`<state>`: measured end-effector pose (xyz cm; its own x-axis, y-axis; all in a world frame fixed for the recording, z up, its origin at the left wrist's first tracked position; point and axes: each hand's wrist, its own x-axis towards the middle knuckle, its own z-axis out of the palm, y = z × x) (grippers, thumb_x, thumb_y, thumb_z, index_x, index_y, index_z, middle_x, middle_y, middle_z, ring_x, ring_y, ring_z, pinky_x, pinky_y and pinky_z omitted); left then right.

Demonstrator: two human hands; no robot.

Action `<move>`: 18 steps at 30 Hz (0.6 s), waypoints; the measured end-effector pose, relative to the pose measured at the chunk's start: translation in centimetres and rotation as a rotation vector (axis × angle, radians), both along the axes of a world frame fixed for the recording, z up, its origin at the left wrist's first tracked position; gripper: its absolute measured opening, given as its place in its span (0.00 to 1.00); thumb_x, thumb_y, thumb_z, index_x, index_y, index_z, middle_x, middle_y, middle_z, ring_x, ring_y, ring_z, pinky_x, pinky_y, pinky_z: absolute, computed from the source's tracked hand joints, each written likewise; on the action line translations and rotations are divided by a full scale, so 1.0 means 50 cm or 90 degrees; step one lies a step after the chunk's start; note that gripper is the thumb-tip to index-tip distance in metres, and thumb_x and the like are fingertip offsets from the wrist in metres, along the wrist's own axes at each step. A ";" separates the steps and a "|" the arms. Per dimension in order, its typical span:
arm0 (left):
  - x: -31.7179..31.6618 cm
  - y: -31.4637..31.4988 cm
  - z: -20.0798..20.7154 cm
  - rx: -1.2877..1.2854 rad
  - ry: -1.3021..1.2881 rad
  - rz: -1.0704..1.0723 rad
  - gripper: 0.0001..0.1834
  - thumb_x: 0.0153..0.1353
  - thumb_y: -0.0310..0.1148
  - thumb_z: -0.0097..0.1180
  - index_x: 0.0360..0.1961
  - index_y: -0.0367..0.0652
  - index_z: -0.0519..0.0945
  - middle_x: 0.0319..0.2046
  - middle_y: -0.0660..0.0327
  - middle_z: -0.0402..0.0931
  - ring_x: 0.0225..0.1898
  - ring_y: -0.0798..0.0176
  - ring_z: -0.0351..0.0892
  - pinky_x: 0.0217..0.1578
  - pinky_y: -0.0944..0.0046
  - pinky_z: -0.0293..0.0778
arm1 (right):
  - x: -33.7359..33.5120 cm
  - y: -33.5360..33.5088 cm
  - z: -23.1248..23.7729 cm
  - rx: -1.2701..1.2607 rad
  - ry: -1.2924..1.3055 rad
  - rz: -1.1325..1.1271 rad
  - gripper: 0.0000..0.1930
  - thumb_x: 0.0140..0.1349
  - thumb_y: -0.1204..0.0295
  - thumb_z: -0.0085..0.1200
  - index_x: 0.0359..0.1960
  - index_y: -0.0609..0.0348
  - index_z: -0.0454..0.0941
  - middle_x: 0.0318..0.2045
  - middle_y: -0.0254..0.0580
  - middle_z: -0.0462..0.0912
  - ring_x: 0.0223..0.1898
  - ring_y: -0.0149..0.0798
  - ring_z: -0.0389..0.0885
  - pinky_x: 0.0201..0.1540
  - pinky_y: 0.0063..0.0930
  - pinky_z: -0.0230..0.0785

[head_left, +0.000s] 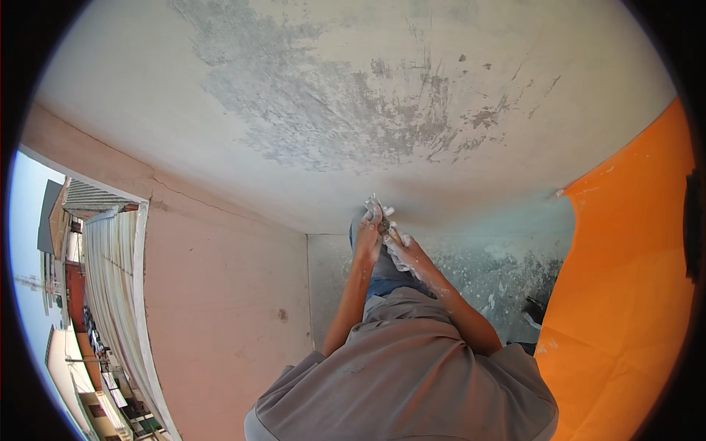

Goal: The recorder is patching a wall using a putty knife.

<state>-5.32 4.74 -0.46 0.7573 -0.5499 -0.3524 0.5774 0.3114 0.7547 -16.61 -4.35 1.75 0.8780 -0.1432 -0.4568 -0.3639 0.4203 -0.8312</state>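
Observation:
In front of my body, close to the wall, both hands come together. My right hand [409, 253], smeared with white paste, is closed round a small hand tool with a tan handle [394, 235]. White paste coats the tool, and its exact kind cannot be made out. Touching the tool's upper end is my left hand [370, 229], its fingers closed; what they grip is partly hidden under the paste. Ahead of the hands stands a pale wall [338, 110] with rough grey patches and scrape marks across its middle.
A pink side wall [228, 294] with a long crack stands at the left, beside an opening onto rooftops and corrugated metal sheets [110, 257]. An orange sheet [625, 294] spans the right. Below, white splatters mark the grey floor [471, 283], where a dark object [535, 312] lies.

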 end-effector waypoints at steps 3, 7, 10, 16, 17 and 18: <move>-0.005 -0.010 0.010 -0.050 0.010 0.004 0.17 0.71 0.45 0.54 0.50 0.42 0.75 0.45 0.57 0.82 0.36 0.65 0.81 0.40 0.65 0.76 | 0.008 -0.015 -0.007 -0.077 -0.016 -0.020 0.11 0.72 0.59 0.49 0.40 0.53 0.72 0.17 0.19 0.62 0.13 0.18 0.58 0.12 0.19 0.48; -0.004 -0.022 0.053 -0.070 0.054 -0.009 0.17 0.71 0.43 0.55 0.51 0.42 0.75 0.45 0.59 0.81 0.39 0.64 0.82 0.40 0.64 0.77 | 0.008 -0.022 -0.012 -0.553 -0.177 -0.086 0.15 0.68 0.61 0.53 0.34 0.63 0.77 0.17 0.47 0.75 0.14 0.50 0.69 0.21 0.42 0.65; 0.010 -0.014 0.059 -0.121 0.043 -0.048 0.18 0.69 0.37 0.57 0.56 0.42 0.72 0.48 0.58 0.79 0.43 0.62 0.82 0.48 0.62 0.79 | 0.010 -0.003 0.076 -0.526 -0.151 -0.107 0.17 0.67 0.61 0.54 0.33 0.66 0.78 0.20 0.51 0.74 0.20 0.48 0.69 0.28 0.44 0.65; 0.010 0.009 0.139 -0.063 -0.206 0.010 0.36 0.67 0.31 0.58 0.72 0.41 0.56 0.61 0.57 0.72 0.59 0.61 0.73 0.61 0.62 0.67 | 0.010 -0.005 0.106 -0.530 -0.089 -0.174 0.17 0.69 0.61 0.52 0.38 0.66 0.78 0.18 0.43 0.72 0.22 0.37 0.69 0.29 0.41 0.64; 0.010 0.016 0.170 -0.063 -0.201 0.003 0.36 0.67 0.31 0.58 0.72 0.41 0.56 0.61 0.57 0.72 0.59 0.61 0.73 0.61 0.62 0.67 | 0.015 -0.016 0.094 -0.543 -0.111 -0.170 0.16 0.70 0.62 0.52 0.41 0.67 0.75 0.25 0.52 0.75 0.28 0.47 0.73 0.34 0.43 0.66; 0.007 0.027 0.195 -0.089 -0.198 -0.043 0.38 0.67 0.31 0.59 0.73 0.41 0.53 0.62 0.58 0.72 0.61 0.61 0.72 0.62 0.62 0.66 | 0.011 -0.024 0.087 -0.555 -0.131 -0.163 0.16 0.70 0.63 0.51 0.44 0.67 0.72 0.32 0.62 0.78 0.34 0.58 0.78 0.40 0.45 0.69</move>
